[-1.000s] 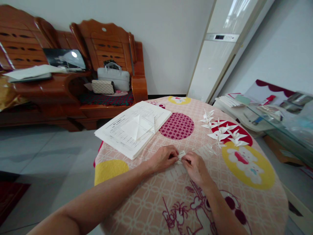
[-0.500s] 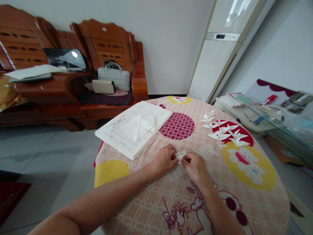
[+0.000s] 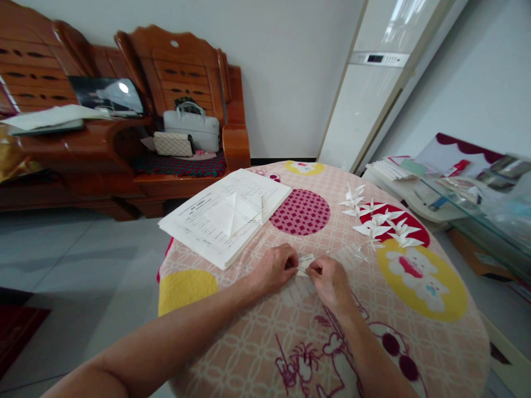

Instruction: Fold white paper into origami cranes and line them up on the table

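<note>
A small folded piece of printed paper (image 3: 305,264) lies between my two hands, just above the patterned tablecloth. My left hand (image 3: 279,266) is closed on its left edge, thumb and fingers pinched. From the other side my right hand (image 3: 331,278) pinches the right edge. The fingertips hide part of the folds. Several white paper cranes (image 3: 381,224) stand in a group to the right, past my right hand. To the left rests a stack of printed sheets (image 3: 199,237), with folded white paper (image 3: 238,213) on top.
The round table (image 3: 249,342) has a pink patterned cloth. Behind it on the left are a wooden armchair (image 3: 186,72) with bags (image 3: 193,130) and a laptop (image 3: 105,95). A tall white cabinet unit (image 3: 360,105) stands at the back. A glass-topped side table (image 3: 468,215) is at right.
My left fingers have drawn back slightly from the folded paper, so more of it shows between my hands. My right hand has barely moved. The view has shifted slightly.
</note>
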`<state>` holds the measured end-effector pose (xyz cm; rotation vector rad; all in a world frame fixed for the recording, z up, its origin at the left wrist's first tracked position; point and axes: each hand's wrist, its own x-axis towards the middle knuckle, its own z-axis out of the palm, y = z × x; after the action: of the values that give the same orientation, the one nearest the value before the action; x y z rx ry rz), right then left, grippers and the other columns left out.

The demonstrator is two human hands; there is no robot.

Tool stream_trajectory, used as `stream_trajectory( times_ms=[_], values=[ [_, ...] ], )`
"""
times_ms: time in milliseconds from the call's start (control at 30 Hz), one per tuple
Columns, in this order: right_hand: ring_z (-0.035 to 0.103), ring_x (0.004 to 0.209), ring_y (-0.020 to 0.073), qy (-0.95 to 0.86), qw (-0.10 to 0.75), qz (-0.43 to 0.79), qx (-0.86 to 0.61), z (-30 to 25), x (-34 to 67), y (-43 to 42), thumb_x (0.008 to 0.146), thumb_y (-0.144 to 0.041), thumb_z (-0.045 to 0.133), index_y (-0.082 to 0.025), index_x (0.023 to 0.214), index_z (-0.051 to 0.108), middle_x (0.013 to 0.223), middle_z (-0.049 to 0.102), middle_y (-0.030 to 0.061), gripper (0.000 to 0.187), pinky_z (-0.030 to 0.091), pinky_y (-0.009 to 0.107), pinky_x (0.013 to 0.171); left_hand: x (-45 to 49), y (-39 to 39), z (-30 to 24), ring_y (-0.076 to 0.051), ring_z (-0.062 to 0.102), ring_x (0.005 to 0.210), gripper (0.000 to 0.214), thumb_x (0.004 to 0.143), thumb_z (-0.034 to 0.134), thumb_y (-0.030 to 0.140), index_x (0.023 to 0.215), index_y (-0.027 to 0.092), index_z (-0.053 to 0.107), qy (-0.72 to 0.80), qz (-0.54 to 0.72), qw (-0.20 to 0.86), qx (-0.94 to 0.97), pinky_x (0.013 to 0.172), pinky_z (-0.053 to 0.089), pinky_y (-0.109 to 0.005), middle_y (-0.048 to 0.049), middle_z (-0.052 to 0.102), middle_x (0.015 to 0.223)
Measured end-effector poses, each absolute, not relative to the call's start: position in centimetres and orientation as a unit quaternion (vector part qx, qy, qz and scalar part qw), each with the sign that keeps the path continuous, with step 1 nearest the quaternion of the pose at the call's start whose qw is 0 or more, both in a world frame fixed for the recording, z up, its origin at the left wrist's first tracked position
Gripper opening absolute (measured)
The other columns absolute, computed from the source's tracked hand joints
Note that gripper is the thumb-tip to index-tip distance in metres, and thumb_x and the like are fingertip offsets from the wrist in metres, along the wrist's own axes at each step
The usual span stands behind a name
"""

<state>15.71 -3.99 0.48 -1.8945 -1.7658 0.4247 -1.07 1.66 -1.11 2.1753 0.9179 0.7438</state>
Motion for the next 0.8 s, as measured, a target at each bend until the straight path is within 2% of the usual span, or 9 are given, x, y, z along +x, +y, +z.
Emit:
stream_trajectory(
  times_ms=[133, 300, 500, 700, 800],
  values=[
    [0.058, 0.062, 0.0155, -0.650, 0.248, 0.153, -0.702, 0.5, 15.7, -3.9, 0.077, -0.015, 0.059, -0.017, 0.061, 0.068, 0.065, 0.066, 0.0041, 0.018, 0.036, 0.025, 0.059, -1.2, 1.7, -1.0, -0.014, 0.058, 0.075, 0.016, 0.070, 0.058, 0.005, 0.080, 0.015, 0.064, 0.330, 0.276, 0.334, 0.839, 0.067, 0.047, -0.023, -0.0030, 0.062, 0.082],
    [0.059, 0.064, 0.0165, -0.639, 0.237, 0.177, -0.710, 0.7, 15.7, -3.9, 0.077, -0.015, 0.060, -0.016, 0.064, 0.070, 0.067, 0.067, 0.0056, 0.016, 0.036, 0.025, 0.059, -1.5, 1.6, -1.0, -0.014, 0.062, 0.090, 0.027, 0.078, 0.051, 0.003, 0.089, 0.018, 0.071, 0.257, 0.278, 0.306, 0.873, 0.078, 0.048, -0.024, -0.0061, 0.063, 0.109],
    [0.060, 0.066, 0.0174, -0.645, 0.238, 0.177, -0.705, 0.4, 15.8, -3.7, 0.075, -0.016, 0.061, -0.016, 0.064, 0.069, 0.069, 0.068, 0.0066, 0.014, 0.037, 0.026, 0.061, -1.8, 2.0, -1.3, -0.017, 0.062, 0.092, 0.025, 0.089, 0.049, 0.012, 0.094, 0.020, 0.072, 0.168, 0.218, 0.233, 0.933, 0.082, 0.046, -0.026, -0.0060, 0.069, 0.097],
    [0.057, 0.062, 0.0154, -0.659, 0.264, 0.241, -0.662, 0.6, 17.7, -3.8, 0.074, -0.014, 0.055, -0.016, 0.062, 0.068, 0.062, 0.066, 0.0029, 0.017, 0.037, 0.025, 0.059, -2.0, 1.9, -1.0, -0.017, 0.062, 0.093, 0.024, 0.089, 0.049, 0.011, 0.095, 0.020, 0.071, 0.156, 0.194, 0.197, 0.948, 0.081, 0.045, -0.026, -0.0064, 0.069, 0.101],
    [0.055, 0.058, 0.0148, -0.644, 0.269, 0.288, -0.656, 1.0, 19.2, -4.1, 0.075, -0.019, 0.053, -0.015, 0.065, 0.068, 0.060, 0.064, 0.0013, 0.018, 0.036, 0.024, 0.056, -2.0, 1.9, -1.1, -0.016, 0.061, 0.092, 0.023, 0.089, 0.050, 0.010, 0.093, 0.019, 0.071, 0.157, 0.199, 0.191, 0.948, 0.080, 0.044, -0.025, -0.0057, 0.069, 0.100]
  ],
)
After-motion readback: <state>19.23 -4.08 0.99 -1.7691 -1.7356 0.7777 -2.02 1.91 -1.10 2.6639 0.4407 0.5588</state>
